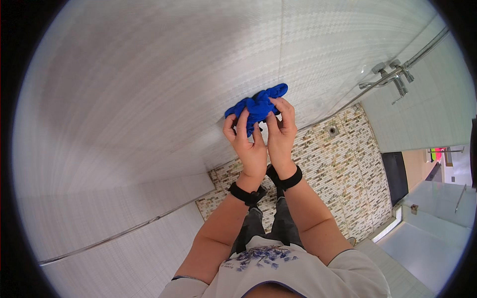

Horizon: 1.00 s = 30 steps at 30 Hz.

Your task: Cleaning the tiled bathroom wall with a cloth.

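Note:
Bunched up in front of me is a blue cloth (261, 104), close to the pale tiled wall (179, 93). My left hand (248, 143) grips its lower left part between fingers and thumb. On the cloth's right side, my right hand (282, 128) pinches the fabric too. The two hands are side by side, their heels almost touching. Folds of cloth stick out past the fingers at both ends. Whether the cloth touches the wall cannot be told for sure.
A chrome shower mixer (398, 76) projects from the wall at upper right. Below me lies the mosaic tile floor (335, 167) with a square drain (332, 130). A black mat (395, 178) lies by the doorway, near a glass door (436, 219). A metal trim strip (141, 223) crosses the left wall.

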Each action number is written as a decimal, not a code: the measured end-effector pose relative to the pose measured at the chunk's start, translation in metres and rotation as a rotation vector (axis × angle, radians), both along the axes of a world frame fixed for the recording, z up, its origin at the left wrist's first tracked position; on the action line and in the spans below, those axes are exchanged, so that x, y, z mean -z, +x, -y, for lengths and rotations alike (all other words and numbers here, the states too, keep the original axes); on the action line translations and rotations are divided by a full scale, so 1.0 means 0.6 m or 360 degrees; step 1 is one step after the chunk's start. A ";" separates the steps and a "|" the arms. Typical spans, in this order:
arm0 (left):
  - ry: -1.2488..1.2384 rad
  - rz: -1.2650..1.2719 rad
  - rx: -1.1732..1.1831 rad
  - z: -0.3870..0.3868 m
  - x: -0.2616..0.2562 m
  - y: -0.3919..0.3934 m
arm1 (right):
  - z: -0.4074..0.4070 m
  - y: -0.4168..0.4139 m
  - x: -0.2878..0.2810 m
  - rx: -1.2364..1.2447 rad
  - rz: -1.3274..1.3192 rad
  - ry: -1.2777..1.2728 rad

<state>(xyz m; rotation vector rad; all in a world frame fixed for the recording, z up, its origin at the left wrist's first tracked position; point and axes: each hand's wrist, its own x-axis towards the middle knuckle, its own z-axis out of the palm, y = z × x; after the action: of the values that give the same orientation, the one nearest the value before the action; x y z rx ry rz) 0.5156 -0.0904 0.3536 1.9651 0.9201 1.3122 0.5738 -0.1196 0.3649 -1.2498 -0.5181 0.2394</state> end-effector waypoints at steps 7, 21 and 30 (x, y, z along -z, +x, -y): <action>-0.0319 -0.0106 0.0060 0.009 0.112 0.019 | 0.001 0.027 0.143 0.0073 0.0036 -0.0278; -0.0486 -0.0219 -0.0122 0.023 0.171 0.027 | -0.008 0.050 0.252 -0.0170 -0.0220 -0.0637; -0.0424 0.0149 -0.0403 -0.011 0.104 -0.072 | -0.046 -0.068 0.144 -0.0252 0.0193 -0.0521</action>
<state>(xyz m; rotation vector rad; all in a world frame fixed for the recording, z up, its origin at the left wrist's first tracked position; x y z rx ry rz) 0.4727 -0.0839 0.2913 1.6105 1.2588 1.3273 0.5332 -0.0922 0.2787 -1.5497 -0.7035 0.3952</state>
